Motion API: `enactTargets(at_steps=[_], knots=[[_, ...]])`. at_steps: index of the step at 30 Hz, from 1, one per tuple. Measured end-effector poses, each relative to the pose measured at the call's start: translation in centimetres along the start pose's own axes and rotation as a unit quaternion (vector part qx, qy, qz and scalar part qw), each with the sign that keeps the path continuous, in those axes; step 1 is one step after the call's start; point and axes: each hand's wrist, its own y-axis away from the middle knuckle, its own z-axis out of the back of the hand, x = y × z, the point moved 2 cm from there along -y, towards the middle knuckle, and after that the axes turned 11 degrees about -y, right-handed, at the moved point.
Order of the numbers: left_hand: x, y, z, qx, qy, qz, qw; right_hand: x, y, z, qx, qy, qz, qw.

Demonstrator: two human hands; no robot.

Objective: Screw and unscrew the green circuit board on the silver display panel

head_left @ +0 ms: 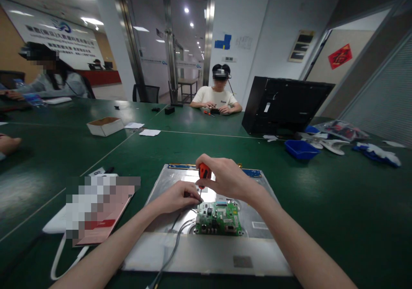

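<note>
My right hand (227, 176) is wrapped round the red and black handle of a screwdriver (204, 174), held upright with its shaft pointing down. The screwdriver's tip meets the upper left corner of a green circuit board (220, 220). My left hand (180, 194) is closed, thumb and fingers pinched together beside that tip; what they hold is too small to tell. Under the board lies a flat silvery display panel (264, 254), with a blue strip along its far edge. Dark cables (176, 246) run from the board's left side over the panel's near edge.
A white device with a pink booklet (107, 220) lies left of my arm. A white box (105, 126) stands further back. To the right are a black monitor (283, 104), a blue tray (301, 149) and gloves (378, 153). A person (217, 93) works across the table.
</note>
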Motion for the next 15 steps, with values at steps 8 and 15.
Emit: enactTargets(at_steps=[8, 15], knots=[[-0.24, -0.02, -0.11, 0.006, 0.022, 0.031, 0.999, 0.6, 0.03, 0.04, 0.019, 0.004, 0.008, 1.0], [-0.08, -0.09, -0.25, 0.016, 0.04, 0.03, 0.999, 0.74, 0.0, 0.12, 0.027, 0.01, 0.016, 0.999]])
